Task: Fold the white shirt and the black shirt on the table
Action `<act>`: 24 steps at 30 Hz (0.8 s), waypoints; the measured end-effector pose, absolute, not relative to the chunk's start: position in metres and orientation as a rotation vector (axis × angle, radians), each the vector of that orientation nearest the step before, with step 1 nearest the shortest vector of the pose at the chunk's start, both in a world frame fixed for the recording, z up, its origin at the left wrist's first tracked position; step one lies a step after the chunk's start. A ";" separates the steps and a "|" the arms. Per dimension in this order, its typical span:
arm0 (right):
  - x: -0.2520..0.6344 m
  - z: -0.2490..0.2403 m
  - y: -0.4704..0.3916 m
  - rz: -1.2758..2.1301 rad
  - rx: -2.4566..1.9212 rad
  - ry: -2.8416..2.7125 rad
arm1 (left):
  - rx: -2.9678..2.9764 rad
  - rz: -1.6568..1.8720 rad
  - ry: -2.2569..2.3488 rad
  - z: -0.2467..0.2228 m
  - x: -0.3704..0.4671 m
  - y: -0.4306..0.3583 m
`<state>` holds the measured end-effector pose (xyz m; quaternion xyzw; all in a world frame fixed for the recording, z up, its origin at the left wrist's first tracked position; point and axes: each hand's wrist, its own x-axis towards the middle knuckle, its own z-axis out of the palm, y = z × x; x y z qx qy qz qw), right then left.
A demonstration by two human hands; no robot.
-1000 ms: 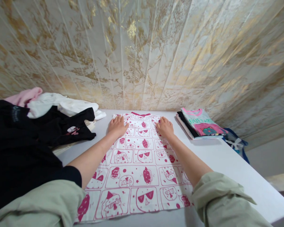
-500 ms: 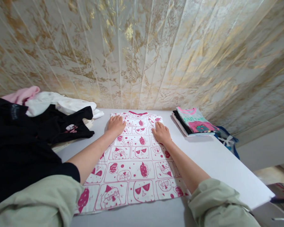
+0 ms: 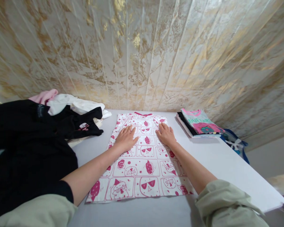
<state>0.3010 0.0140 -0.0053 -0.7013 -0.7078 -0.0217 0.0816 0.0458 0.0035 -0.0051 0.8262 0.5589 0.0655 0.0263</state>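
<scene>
A white T-shirt (image 3: pixel 145 164) with a dark pink cartoon print lies spread out before me, its pink collar at the far end. My left hand (image 3: pixel 126 138) rests flat on its upper left part, fingers apart. On the upper right part lies my right hand (image 3: pixel 165 134), palm down with the fingers stretched out. Neither hand grips the cloth. The sleeves of the shirt are hard to make out, partly folded in or behind my hands.
Loose black clothes (image 3: pixel 33 151) heap up at the left, with a white garment (image 3: pixel 78 103) and a pink one (image 3: pixel 44 96) behind. Folded shirts (image 3: pixel 201 124) are stacked at the back right of the white table (image 3: pixel 217 157). A blue-edged bag (image 3: pixel 236 145) sits beyond the edge.
My left hand has slid from the shirt's left shoulder down toward its middle, fingers spreading. My right hand stays about the same place on the shirt. The camera has turned slightly left.
</scene>
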 end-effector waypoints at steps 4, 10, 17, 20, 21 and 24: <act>0.296 -0.008 -0.021 -0.039 -2.018 -2.263 | 2.549 0.224 1.721 -0.006 0.047 0.003; 0.301 -0.012 -0.089 -0.047 -1.852 -2.416 | 2.549 0.205 1.715 -0.005 0.045 0.003; 0.317 -0.007 -0.147 -0.015 -1.838 -2.441 | 2.632 0.151 1.534 -0.004 0.029 -0.010; 0.322 -0.006 -0.163 -0.001 -1.825 -2.445 | 2.668 0.170 1.479 -0.008 0.017 -0.028; 0.324 -0.005 -0.167 0.002 -1.823 -2.447 | 2.677 0.168 1.468 -0.009 0.013 -0.034; 0.326 -0.004 -0.174 0.000 -1.831 -2.440 | 2.693 0.179 1.440 -0.009 0.002 -0.053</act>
